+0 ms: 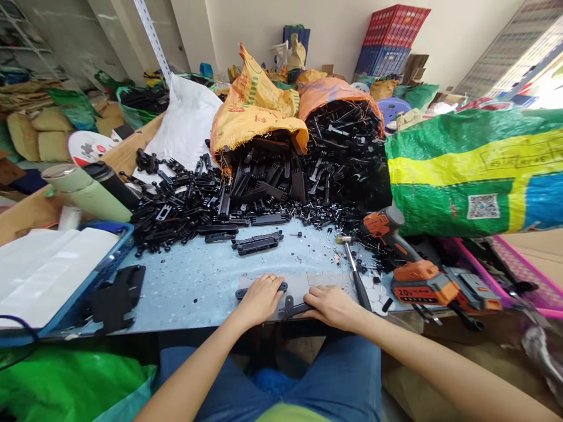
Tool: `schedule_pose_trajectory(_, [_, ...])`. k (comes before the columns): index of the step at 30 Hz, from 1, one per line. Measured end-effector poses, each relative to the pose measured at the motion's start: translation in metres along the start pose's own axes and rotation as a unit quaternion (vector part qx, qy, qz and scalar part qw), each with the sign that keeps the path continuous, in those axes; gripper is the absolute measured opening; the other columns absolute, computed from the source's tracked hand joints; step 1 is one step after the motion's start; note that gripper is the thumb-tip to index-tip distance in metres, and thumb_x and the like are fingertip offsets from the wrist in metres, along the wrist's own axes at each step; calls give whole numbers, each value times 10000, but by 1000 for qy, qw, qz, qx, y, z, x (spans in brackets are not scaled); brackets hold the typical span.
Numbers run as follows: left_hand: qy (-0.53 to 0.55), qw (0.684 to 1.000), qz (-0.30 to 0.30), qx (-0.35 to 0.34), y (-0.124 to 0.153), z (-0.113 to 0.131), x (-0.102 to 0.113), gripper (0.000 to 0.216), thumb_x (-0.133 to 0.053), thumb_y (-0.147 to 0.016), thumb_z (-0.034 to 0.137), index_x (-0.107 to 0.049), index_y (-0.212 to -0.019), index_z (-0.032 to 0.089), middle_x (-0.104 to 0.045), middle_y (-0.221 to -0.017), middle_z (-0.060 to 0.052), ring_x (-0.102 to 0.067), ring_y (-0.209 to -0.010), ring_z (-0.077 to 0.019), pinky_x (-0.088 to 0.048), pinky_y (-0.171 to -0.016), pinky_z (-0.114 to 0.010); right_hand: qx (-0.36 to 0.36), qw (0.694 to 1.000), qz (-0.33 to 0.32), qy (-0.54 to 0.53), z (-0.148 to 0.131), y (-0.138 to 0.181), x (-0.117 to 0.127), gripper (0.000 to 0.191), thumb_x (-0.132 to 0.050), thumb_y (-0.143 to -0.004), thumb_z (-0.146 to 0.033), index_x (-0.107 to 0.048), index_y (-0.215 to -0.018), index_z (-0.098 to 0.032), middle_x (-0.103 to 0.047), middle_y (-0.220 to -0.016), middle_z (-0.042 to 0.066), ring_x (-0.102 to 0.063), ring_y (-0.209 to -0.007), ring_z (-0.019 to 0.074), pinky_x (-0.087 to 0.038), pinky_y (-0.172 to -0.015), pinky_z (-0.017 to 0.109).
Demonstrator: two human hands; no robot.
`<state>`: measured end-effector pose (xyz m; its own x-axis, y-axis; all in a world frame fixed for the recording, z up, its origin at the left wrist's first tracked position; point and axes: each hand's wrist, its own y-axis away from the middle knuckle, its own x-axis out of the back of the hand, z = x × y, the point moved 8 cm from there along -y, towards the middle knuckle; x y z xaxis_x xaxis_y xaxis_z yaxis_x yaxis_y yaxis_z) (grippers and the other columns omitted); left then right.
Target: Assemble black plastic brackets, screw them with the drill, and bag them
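Left hand: the left hand (259, 300) lies palm down at the near edge of the table, fingers curled over a flat black plastic bracket (288, 305); a ring shows on one finger.
Right hand: the right hand (335, 306) rests just right of the left one, fingertips pressing the same bracket's right end; the two hands are close together, both on the part, though how tightly they grip it I cannot tell.
Bracket: matte, thin and bar-shaped with rounded lugs, lying on a pale grey pad at the near middle of the table.
Table: the table (197, 281) has a smooth light-blue top, speckled with small black bits and screws.
Loose pair: another long black piece (257, 242) lies alone further from the hands, in the middle of the table.
Heap: a big pile of black plastic parts (272, 181), angular and glossy, spills from a woven yellow sack (255, 111) and an orange one at the far side.
Hammer: a hammer (355, 269) with a metal head and dark handle lies just right of the right hand.
Drill: an orange and black cordless drill (417, 275) lies on its side further right.
Green sack: a woven green, yellow and blue sack (479, 170), bulging, sits far right.
Bottle: a pale green cylinder bottle (88, 190) lies tilted at the left.
Tray: a blue plastic tray (109, 258) holding white sheets is near left.
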<state>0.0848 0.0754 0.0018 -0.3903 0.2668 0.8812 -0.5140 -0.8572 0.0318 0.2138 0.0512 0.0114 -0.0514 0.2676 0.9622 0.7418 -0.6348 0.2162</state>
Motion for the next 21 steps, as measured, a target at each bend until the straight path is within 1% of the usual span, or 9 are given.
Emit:
schedule_pose_trajectory(2, [1,1000,-6,3,1,3,1,314,-447,-854,341,-515,-1122,192,-563,-1057,-80,-496,-1013,-236,-377,-866,-363,-29,1000,-3,13,0,-5,-9,371,-326,-917,-489,-541,-914,-186,-591,-836,54,-575,-711,164,-370,-591,246])
schedule_pose_trajectory(3, [-3,1000,-4,4,2,5,2,358,-503,-813,416,-518,-1096,197,-563,-1042,-75,-494,-1012,-249,-374,-866,-372,-43,999,-2,16,0,-7,-11,368,-328,-916,-490,-540,-916,-190,-592,-827,50,-576,-692,162,-365,-579,245])
schedule_pose_trajectory(5, [-14,1000,9,5,5,8,4,527,-611,-687,544,-506,-1069,198,-561,-1023,-76,-498,-994,-277,-377,-848,-388,-66,997,7,26,-1,-9,-10,357,-334,-914,-488,-540,-922,-196,-594,-827,49,-578,-694,168,-359,-572,246])
schedule_pose_trajectory(6, [-18,1000,18,4,7,9,5,586,-642,-640,570,-497,-1066,194,-559,-1019,-81,-504,-980,-284,-382,-834,-389,-74,997,16,34,-2,-10,-7,351,-335,-914,-484,-540,-928,-199,-593,-835,53,-579,-713,177,-360,-578,250])
schedule_pose_trajectory(7, [-21,999,28,1,8,10,5,596,-657,-626,567,-491,-1058,190,-559,-1009,-83,-513,-959,-283,-390,-814,-383,-79,996,25,44,-4,-10,-4,345,-335,-915,-478,-540,-937,-202,-592,-846,58,-577,-736,189,-362,-587,256])
schedule_pose_trajectory(12, [-15,997,76,-27,12,10,7,355,-571,-764,463,-499,-973,185,-568,-914,-69,-548,-871,-242,-417,-733,-338,-86,992,51,77,-14,-11,18,305,-351,-918,-435,-542,-977,-204,-583,-876,86,-551,-775,214,-363,-633,290])
schedule_pose_trajectory(15, [-10,994,98,-37,16,9,9,370,-551,-770,505,-507,-952,186,-572,-879,-64,-554,-847,-234,-421,-719,-331,-72,993,50,77,-14,-14,25,304,-371,-910,-442,-547,-956,-198,-580,-862,89,-546,-774,207,-359,-643,293])
schedule_pose_trajectory(18, [-8,996,78,-31,15,8,7,442,-553,-743,572,-522,-954,185,-580,-865,-60,-560,-831,-234,-426,-716,-333,-47,996,41,61,-7,-14,24,310,-380,-910,-447,-554,-934,-191,-587,-863,80,-554,-778,196,-363,-649,285])
schedule_pose_trajectory(21, [4,999,31,-44,-8,15,3,523,-556,-728,598,-526,-1047,186,-585,-963,-77,-546,-927,-253,-429,-780,-352,-34,999,23,14,13,-13,13,364,-397,-892,-493,-576,-909,-176,-603,-846,71,-565,-771,184,-376,-655,274])
